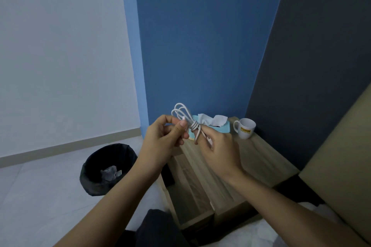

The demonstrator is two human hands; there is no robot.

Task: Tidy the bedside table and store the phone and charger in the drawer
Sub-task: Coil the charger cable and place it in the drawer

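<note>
A white charger cable (183, 115), coiled into loops and wrapped around its middle, is held up in the air above the wooden bedside table (259, 158). My left hand (160, 138) pinches the coil near the wrap. My right hand (218, 146) grips the lower end of the cable, with a white plug end showing between its fingers. The table's drawer (190, 192) stands pulled out below my hands, and something dark lies at its back left. No phone is clearly visible.
A light blue tissue box (220, 126) with white tissue sticking out sits at the table's back. A white mug (246, 128) stands to its right. A black bin (106, 168) holding crumpled paper stands on the floor, left. A tan headboard (345, 156) rises at right.
</note>
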